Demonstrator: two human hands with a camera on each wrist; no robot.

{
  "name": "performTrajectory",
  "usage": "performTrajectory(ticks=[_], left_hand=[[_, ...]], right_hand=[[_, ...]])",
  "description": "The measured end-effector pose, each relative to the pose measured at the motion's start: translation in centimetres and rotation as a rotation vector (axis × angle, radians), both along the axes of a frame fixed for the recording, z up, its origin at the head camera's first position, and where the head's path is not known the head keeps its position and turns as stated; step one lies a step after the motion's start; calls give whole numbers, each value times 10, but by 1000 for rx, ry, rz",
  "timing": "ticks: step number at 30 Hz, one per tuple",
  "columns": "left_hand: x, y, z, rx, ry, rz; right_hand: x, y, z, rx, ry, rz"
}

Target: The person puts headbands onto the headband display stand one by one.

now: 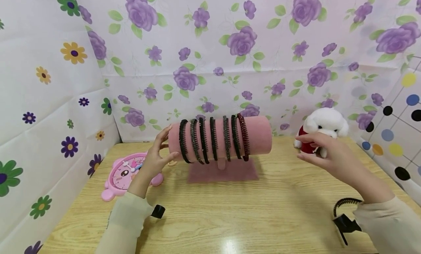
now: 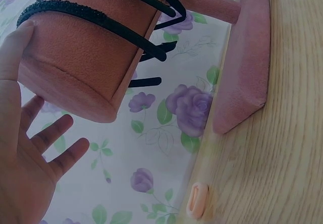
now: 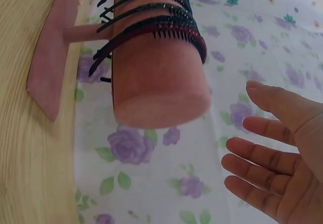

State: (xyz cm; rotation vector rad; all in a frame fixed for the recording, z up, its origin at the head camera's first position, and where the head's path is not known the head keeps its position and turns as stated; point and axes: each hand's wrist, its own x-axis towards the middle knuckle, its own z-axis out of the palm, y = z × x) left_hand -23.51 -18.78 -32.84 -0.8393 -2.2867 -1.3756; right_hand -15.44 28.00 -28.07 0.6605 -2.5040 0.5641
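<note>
A pink padded roll [image 1: 260,134] stands crosswise on a pink base [image 1: 223,175]. Several toothed headbands [image 1: 213,137] loop over it side by side, mostly black. The rightmost headband [image 1: 243,137] is dark red with sparkles. At the roll's left end is my left hand [image 1: 156,155]. Its thumb and fingers spread about that end and touch the roll's surface, beside the leftmost headband [image 2: 101,19]. My right hand [image 1: 332,153] hovers to the right, apart from the roll, holding nothing. In the right wrist view its fingers [image 3: 262,156] are extended and separated.
A pink clock [image 1: 120,175] with a cartoon face lies at the left of the wooden table [image 1: 230,213]. Behind my right hand sits a white plush dog [image 1: 325,118] in red. A small peach ring-like piece [image 2: 198,200] lies by the base. Patterned sheets [image 1: 210,49] enclose the table.
</note>
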Motion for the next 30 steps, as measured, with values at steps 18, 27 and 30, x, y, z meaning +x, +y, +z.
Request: performTrajectory(ticks=[18, 27, 30], left_hand=[[0, 0, -1, 10, -10, -3], [1, 0, 0, 6, -2, -10], [0, 0, 0, 6, 2, -12]], right_hand=[[9, 65, -29, 1, -192, -120], [10, 92, -45, -8, -360, -130], [10, 100, -51, 5, -417, -137]])
